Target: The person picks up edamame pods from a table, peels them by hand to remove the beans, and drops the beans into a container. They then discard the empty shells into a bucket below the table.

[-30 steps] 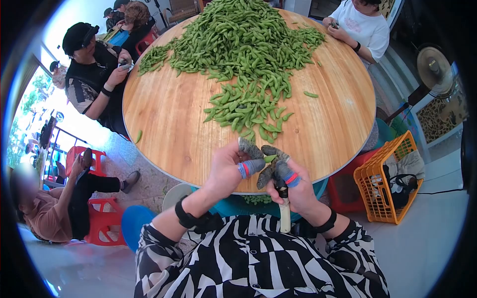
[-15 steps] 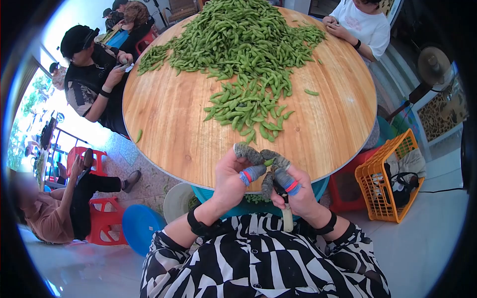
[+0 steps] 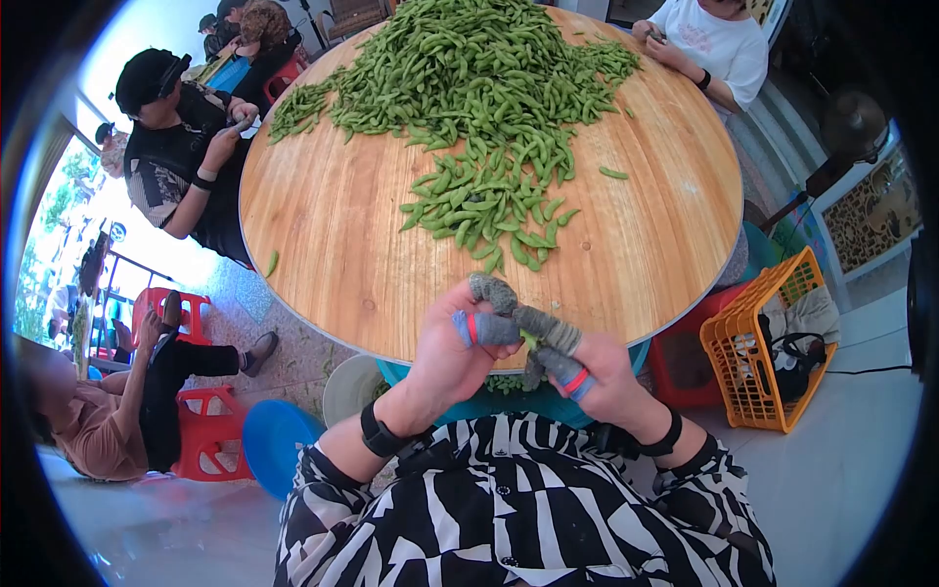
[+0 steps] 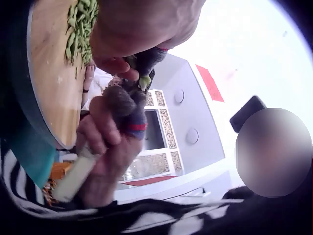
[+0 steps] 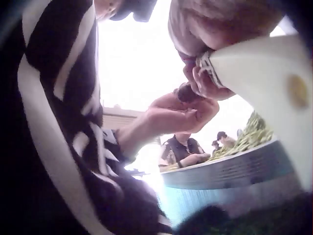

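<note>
My left hand (image 3: 452, 338), with grey covers on thumb and forefinger, pinches a green pod (image 3: 531, 341) in front of the table's near edge. Fingertips of my right hand (image 3: 590, 370) meet it at the same pod, which they largely hide. In the left wrist view the pod (image 4: 144, 82) shows between covered fingertips, and the right hand (image 4: 110, 142) grips a tool with a pale handle (image 4: 76, 175). That handle (image 5: 264, 73) looms large in the right wrist view. A big heap of green pods (image 3: 460, 73) trails down the round table (image 3: 333, 245).
Below the table's near edge is a teal tub (image 3: 468, 409). At left stand a whitish bucket (image 3: 349, 396), a blue basin (image 3: 279, 442) and red stools (image 3: 210, 435); at right, an orange crate (image 3: 763, 342). Several people sit around, two at the table (image 3: 171, 137).
My right hand has turned over, so the pale handle no longer shows in the head view. Both hands have shifted slightly, with their fingertips still meeting at the pod.
</note>
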Motion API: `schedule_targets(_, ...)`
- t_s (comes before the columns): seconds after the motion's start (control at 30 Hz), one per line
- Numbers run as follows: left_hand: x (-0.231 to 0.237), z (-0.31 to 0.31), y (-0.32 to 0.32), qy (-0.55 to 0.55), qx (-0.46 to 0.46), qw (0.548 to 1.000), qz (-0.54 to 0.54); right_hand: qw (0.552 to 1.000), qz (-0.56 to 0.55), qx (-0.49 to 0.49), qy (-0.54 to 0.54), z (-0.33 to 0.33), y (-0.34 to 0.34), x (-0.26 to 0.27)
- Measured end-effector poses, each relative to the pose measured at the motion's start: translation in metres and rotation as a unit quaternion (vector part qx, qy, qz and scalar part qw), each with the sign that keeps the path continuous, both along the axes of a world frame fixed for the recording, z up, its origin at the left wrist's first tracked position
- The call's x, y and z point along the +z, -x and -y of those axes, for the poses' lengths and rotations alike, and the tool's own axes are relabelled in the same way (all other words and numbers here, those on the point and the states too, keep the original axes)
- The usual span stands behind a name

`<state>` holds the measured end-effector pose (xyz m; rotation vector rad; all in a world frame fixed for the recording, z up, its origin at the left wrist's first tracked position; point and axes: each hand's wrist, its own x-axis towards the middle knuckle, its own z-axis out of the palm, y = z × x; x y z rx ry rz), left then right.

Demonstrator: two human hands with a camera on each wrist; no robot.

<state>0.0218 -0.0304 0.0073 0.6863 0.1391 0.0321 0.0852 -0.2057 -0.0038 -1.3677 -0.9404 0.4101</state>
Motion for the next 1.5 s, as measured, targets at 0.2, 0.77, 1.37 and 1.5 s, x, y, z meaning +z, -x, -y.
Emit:
schedule_targets(0.2, -0.008, 0.004, 0.004, -0.124, -0.019, 0.992, -0.027, 0.966, 0.216, -0.019, 0.143, 0.015, 0.007, 0.016)
schedule_targets(0.77, -0.002, -0.002, 0.024, -0.284, -0.134, 0.949, 0.04, 0.913, -0.402, 0.028, 0.064, 0.013, 0.002, 0.016)
schedule_targets(1.37, -0.01, -0.016, 0.016, -0.152, -0.061, 0.986, 0.012, 0.903, -0.423, 0.048, 0.063, 0.02, -0.001, 0.007)
schedule_targets(1.5, -0.007, -0.006, 0.013, -0.264, -0.019, 0.964, -0.024, 0.945, -0.294, 0.067, 0.124, 0.014, -0.022, 0.036)
